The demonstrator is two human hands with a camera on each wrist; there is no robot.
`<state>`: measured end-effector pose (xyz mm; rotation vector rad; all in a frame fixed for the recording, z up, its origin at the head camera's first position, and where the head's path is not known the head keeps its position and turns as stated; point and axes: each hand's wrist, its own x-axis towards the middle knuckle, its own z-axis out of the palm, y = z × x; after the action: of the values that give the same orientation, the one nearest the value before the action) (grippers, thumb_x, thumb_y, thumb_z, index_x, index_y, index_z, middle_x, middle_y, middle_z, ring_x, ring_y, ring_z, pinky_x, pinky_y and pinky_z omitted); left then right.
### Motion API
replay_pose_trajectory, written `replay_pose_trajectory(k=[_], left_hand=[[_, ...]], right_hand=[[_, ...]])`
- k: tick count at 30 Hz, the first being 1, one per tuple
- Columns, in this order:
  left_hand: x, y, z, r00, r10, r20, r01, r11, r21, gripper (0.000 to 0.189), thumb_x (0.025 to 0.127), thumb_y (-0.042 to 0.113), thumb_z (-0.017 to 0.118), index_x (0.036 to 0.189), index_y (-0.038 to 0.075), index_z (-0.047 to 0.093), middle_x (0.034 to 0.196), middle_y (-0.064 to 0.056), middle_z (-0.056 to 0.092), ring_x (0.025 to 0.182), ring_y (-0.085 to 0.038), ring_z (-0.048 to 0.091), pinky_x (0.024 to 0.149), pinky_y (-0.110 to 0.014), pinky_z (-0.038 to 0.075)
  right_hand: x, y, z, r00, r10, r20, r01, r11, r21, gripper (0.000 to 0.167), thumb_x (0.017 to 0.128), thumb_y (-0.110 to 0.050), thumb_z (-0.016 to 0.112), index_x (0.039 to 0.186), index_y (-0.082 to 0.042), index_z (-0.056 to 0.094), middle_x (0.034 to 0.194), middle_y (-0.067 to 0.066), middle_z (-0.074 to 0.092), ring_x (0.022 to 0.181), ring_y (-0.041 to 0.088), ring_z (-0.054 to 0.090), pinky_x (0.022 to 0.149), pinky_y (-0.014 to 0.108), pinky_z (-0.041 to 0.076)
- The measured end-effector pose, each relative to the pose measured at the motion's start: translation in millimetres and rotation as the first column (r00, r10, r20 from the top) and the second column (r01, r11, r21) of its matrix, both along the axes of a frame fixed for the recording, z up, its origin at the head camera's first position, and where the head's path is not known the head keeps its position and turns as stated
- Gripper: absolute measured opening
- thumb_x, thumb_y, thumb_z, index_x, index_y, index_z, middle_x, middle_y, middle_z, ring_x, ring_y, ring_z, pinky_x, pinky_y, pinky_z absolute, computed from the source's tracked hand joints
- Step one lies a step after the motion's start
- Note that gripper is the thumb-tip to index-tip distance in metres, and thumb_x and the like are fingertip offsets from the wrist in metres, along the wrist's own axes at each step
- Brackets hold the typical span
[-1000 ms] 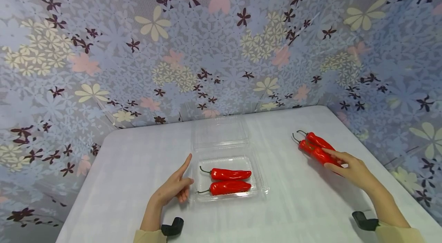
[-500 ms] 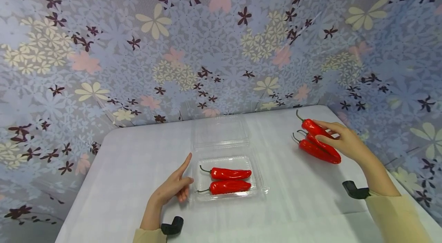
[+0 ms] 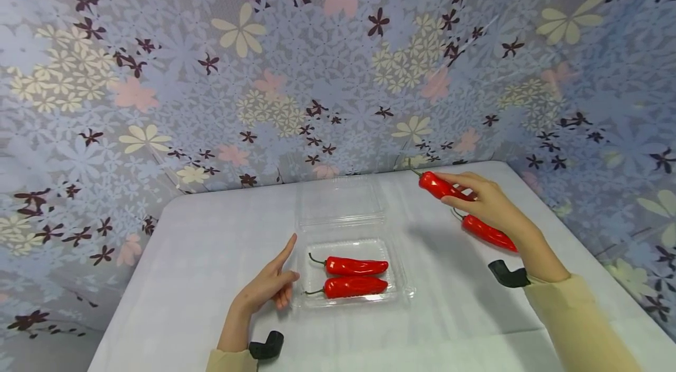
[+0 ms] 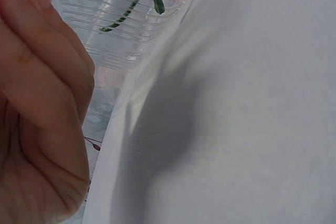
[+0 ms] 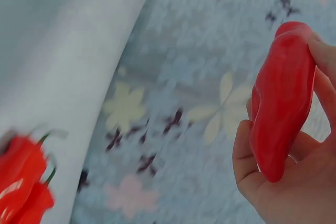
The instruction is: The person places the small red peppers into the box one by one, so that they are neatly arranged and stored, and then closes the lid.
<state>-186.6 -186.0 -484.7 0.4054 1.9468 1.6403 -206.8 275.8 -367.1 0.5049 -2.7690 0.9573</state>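
Grasping a long, glossy red pepper with a green stem, the right hand holds it raised above the surface, right of centre in the head view. Its fingers and thumb pinch the pepper from both sides, and the stem points to the upper left.

At the lower centre lies a clear plastic clamshell container, its transparent ribbed lid folded open behind the tray towards the wall. Inside the tray, two more long red peppers lie side by side, a far one and a near one, stems to the left and tips to the right, with a bare strip of tray behind them.

The left hand is just beside the container's left edge, index finger extended, the other fingers loosely bent and grasping nothing; whether it touches the plastic I cannot tell.

Below the right hand, a loose red pepper lies on the surface, partly hidden by the wrist. Floral-patterned fabric fills the upper frame.
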Motion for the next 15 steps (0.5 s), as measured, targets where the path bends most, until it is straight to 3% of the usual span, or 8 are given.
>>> replay_pose_trajectory(k=[9, 15], left_hand=[[-1.0, -0.9, -1.6, 1.000, 0.003, -0.010, -0.003, 1.000, -0.002, 0.083, 0.092, 0.010, 0.053, 0.152, 0.034, 0.001, 0.050, -0.004, 0.052, 0.038, -0.011, 0.049, 0.037, -0.025, 0.044], [-1.4, -1.2, -2.1, 1.000, 0.010, -0.010, -0.010, 1.000, -0.009, 0.084, 0.091, 0.010, 0.054, 0.152, 0.035, 0.003, 0.050, -0.003, 0.052, 0.038, -0.010, 0.049, 0.037, -0.024, 0.045]], right_hand=[[-17.8, -54.2, 0.4, 0.980, 0.193, 0.039, -0.189, 0.978, -0.088, 0.052, 0.085, -0.026, 0.071, 0.134, -0.019, 0.056, 0.118, 0.008, 0.056, 0.099, 0.024, 0.054, 0.076, 0.040, 0.051], [-26.2, -85.1, -12.3, 0.944, 0.330, 0.010, -0.328, 0.940, -0.091, 0.050, 0.084, -0.023, 0.072, 0.132, -0.015, 0.058, 0.113, 0.006, 0.059, 0.098, 0.022, 0.055, 0.076, 0.038, 0.052]])
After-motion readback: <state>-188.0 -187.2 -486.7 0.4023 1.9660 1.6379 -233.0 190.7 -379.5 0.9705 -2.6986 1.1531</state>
